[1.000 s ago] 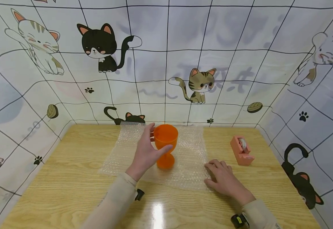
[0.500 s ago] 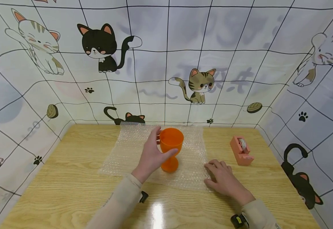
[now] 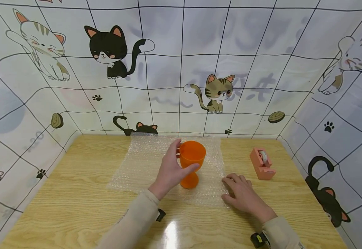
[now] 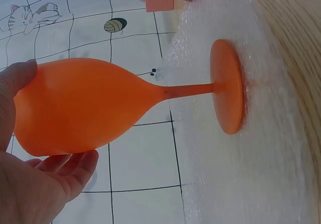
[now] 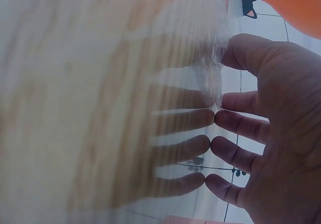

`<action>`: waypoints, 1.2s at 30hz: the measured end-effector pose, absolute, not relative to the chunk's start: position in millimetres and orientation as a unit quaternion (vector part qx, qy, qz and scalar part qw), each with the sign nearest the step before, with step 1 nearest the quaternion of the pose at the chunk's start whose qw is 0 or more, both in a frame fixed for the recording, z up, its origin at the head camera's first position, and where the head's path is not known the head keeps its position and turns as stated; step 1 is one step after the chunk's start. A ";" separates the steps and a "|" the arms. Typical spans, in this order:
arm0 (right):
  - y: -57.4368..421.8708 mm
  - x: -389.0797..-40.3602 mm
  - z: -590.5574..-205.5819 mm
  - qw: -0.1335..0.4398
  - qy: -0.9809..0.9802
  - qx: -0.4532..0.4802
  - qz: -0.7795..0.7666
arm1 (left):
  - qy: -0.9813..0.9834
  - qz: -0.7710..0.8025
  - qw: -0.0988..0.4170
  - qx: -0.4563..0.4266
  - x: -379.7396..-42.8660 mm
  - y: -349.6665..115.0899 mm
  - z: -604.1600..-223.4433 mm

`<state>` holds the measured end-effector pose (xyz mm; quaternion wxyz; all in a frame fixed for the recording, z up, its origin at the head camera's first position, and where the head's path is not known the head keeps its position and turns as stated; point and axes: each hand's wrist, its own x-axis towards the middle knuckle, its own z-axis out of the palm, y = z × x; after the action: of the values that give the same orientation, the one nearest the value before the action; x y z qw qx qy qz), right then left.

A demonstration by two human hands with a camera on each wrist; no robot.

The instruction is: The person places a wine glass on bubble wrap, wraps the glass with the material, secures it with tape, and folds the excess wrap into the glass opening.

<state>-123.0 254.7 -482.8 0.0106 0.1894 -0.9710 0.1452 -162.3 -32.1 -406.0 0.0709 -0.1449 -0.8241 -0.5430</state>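
An orange goblet [image 3: 194, 155] stands upright over the sheet of bubble wrap [image 3: 137, 169]. My left hand [image 3: 169, 173] grips its bowl from the left. In the left wrist view, thumb and fingers curve round opposite sides of the bowl [image 4: 90, 106], and the foot [image 4: 226, 88] is down at the wrap; whether it touches, I cannot tell. My right hand [image 3: 246, 197] rests at the right edge of the sheet. In the right wrist view its fingers [image 5: 241, 126] reach down to the tabletop, apart from one another, and the thumb touches the wrap.
A pink tape dispenser [image 3: 263, 164] with a roll of tape sits to the right, beyond my right hand. The wooden table [image 3: 84, 193] is bounded at the back and sides by a cat-patterned cloth [image 3: 168, 76].
My left hand has moved the goblet to the right and slightly nearer over the bubble wrap. My right hand has stayed in place.
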 end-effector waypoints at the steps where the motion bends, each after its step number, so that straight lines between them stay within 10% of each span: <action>1: 254.7 -122.9 -483.0 0.012 -0.971 0.190 0.146 | -0.824 -0.544 0.069 -0.145 -162.0 -30.7 -406.0; 36: 255.7 -121.9 -482.5 0.010 -0.970 0.191 0.152 | -0.825 -0.530 0.048 -0.188 -152.0 -1.2 -411.4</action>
<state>-121.9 255.7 -482.5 0.0097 0.1908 -0.9698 0.1516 -152.0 -1.2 -411.4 0.0482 -0.1884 -0.8253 -0.5301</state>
